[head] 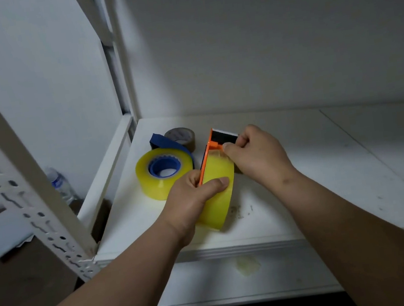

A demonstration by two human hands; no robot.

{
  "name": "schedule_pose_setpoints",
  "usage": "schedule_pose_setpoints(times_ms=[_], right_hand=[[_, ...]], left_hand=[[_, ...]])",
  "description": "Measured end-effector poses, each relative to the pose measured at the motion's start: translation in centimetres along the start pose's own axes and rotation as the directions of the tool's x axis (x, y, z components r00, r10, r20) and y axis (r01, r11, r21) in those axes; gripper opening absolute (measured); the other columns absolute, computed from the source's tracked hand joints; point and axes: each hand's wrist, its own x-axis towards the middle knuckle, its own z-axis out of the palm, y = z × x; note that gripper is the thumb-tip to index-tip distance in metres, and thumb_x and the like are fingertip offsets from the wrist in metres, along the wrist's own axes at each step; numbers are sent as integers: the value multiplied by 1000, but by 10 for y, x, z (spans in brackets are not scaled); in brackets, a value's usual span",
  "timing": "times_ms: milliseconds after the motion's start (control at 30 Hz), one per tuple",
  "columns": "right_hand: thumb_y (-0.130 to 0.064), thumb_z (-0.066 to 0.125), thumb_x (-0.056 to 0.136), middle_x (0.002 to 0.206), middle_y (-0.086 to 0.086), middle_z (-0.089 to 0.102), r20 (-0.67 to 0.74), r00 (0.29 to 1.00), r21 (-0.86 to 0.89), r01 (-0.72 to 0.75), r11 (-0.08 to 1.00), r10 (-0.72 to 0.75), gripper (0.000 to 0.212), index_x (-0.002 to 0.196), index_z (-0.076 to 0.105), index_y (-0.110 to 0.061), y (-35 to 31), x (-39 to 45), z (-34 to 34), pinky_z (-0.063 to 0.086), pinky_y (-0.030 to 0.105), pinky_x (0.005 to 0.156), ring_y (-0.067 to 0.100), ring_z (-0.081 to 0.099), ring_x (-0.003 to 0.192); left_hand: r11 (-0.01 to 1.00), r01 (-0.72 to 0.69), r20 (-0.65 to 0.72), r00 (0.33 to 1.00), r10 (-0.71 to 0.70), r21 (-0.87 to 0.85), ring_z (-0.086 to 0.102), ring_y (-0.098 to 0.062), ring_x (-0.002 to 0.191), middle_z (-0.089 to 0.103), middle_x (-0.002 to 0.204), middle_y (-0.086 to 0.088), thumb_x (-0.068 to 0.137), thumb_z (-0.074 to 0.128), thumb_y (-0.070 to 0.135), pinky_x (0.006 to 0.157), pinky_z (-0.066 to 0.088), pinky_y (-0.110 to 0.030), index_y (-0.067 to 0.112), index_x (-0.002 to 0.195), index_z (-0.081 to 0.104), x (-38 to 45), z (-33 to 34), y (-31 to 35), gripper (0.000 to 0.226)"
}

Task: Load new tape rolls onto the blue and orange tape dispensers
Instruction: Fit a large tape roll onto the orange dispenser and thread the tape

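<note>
An orange tape dispenser (209, 149) with a yellowish clear tape roll (218, 176) mounted on it is held upright above the white shelf (303, 177). My left hand (191, 198) grips the roll and the dispenser's lower edge, thumb across the tape. My right hand (255, 153) pinches the tape end at the dispenser's black cutter head (224, 135). To the left, the blue dispenser (162, 143) lies flat on the shelf with a second yellowish roll (158, 179) on its blue hub.
A brown tape roll (181, 136) lies behind the blue dispenser. A slotted white rack post (17, 178) slants down the left. A plastic bottle (60, 184) and papers (4, 235) sit lower left. A tape scrap (246, 266) sticks to the shelf's front edge.
</note>
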Motion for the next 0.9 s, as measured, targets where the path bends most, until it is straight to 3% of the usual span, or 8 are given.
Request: schedule_pose_setpoints(times_ms=[200,533,667,900], right_hand=[[-38,62,74,67,-7,58,-26,998,33,-55,998,56,22,65,49,-23,-8,-12,9,39,28,55,16,56,67],[-35,65,76,79,-6,64,-74,997,-39,19,999,-22,11,77,59,-26,-11,-18,5,52,36,72,21,62,81],[-32,70,74,83,-6,63,-24,999,56,-38,998,39,14,78,57,-26,-10,-9,-1,51,33,72,20,62,85],[-28,70,76,77,4,68,164,986,-1,-5,1000,6,20,61,57,-23,-11,3,-11,56,41,75,26,66,79]], left_hand=[[999,2,20,1000,-3,46,59,-16,58,61,64,0,63,79,31,54,49,-28,18,74,60,5,-12,-6,26],[997,-1,43,999,-3,72,61,-9,52,62,55,8,65,78,29,47,47,-21,32,52,64,8,-2,-8,19],[998,13,23,1000,-14,58,63,-15,59,64,63,3,62,80,31,51,49,-26,25,65,63,10,5,-11,18],[998,14,16,1000,-15,62,64,-10,58,66,63,6,65,78,32,51,50,-23,23,72,65,11,9,-11,17]])
